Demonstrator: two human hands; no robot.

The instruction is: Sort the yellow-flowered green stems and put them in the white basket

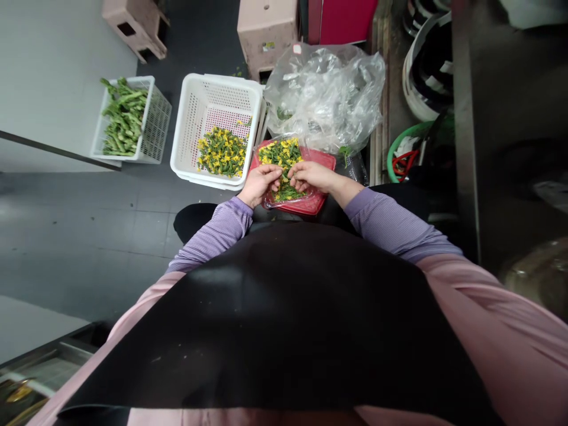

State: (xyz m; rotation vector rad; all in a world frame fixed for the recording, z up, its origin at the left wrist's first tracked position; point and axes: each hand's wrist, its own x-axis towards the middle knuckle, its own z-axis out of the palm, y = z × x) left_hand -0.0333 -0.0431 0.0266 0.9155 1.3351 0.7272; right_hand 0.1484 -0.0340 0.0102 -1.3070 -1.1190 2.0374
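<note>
My left hand (262,182) is at the left edge of a clear plastic tray (271,204), its thumb and fingers pinched together. From the right, my right hand (310,176) reaches over the same tray with curled fingers, close to the left fingertips. Whatever lies between the fingers of either hand is too small to make out. Yellow-flowered green sprigs (280,152) fill the tray, which rests on a red stool top (322,158). Left of it, a white perforated basket (177,155) contains a heap of loose yellow flower sprigs (223,152).
A large clear plastic bag (326,89) lies behind the tray. At far left a white basket (156,118) holds thick green stalks (125,118). Pink stools (268,35) stand at the back. On the right are a green tub (391,155) and a metal table edge (465,118).
</note>
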